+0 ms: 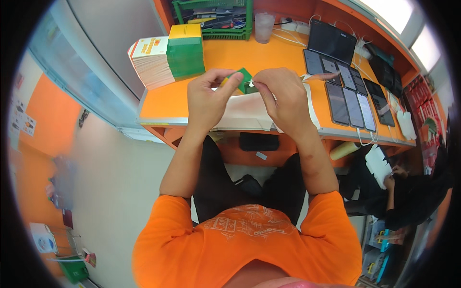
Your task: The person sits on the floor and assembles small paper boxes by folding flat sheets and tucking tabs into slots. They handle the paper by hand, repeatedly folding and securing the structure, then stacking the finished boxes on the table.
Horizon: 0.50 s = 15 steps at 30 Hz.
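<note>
Between my two hands, above the desk's front edge, is a small green and yellow carton (245, 79). My left hand (210, 98) is closed on its left side, thumb on top. The fingertips of my right hand (284, 100) pinch together at the carton's right end, where a bit of white shows. A thin, pale brownish strip (322, 76) sticks out past the knuckles of my right hand; I cannot tell whether the hand holds it. White sheets of paper or card (245, 113) lie on the desk beneath my hands.
A thick stack of green, yellow and white printed pieces (185, 55) stands at the back left. Behind it are a green basket (213, 33) of small items and a clear cup (264, 28). Several phones (337, 103) with white cables cover the right side. Another person (408, 192) works at right.
</note>
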Tool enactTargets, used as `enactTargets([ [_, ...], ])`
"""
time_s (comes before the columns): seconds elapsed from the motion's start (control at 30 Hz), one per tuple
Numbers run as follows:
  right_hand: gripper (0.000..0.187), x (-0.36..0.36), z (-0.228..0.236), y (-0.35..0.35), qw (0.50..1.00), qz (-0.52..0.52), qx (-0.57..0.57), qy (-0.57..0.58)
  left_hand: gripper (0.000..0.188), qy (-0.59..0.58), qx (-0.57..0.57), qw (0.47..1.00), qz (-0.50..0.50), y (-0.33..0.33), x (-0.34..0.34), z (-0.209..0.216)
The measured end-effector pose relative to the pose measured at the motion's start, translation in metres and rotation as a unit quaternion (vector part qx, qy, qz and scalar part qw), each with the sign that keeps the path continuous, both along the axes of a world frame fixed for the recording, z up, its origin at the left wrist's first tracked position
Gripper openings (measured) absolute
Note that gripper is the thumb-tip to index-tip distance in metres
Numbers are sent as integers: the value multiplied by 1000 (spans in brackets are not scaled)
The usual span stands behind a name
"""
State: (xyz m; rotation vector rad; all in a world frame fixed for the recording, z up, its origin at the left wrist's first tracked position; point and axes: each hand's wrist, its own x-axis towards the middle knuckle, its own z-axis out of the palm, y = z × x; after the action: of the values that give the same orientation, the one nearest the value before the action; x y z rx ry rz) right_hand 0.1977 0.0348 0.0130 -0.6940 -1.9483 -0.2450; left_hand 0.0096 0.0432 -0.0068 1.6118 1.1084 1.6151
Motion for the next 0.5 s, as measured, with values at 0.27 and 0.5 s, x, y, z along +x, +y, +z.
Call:
enactTargets([
  [0.27,21,7,-12,1,996,20,56,66,28,-12,-4,991,-134,-20,-3,6],
  [0.5,21,0,-7,-1,996,63,59,34,28,50,-23,987,-152,-27,-6,19],
])
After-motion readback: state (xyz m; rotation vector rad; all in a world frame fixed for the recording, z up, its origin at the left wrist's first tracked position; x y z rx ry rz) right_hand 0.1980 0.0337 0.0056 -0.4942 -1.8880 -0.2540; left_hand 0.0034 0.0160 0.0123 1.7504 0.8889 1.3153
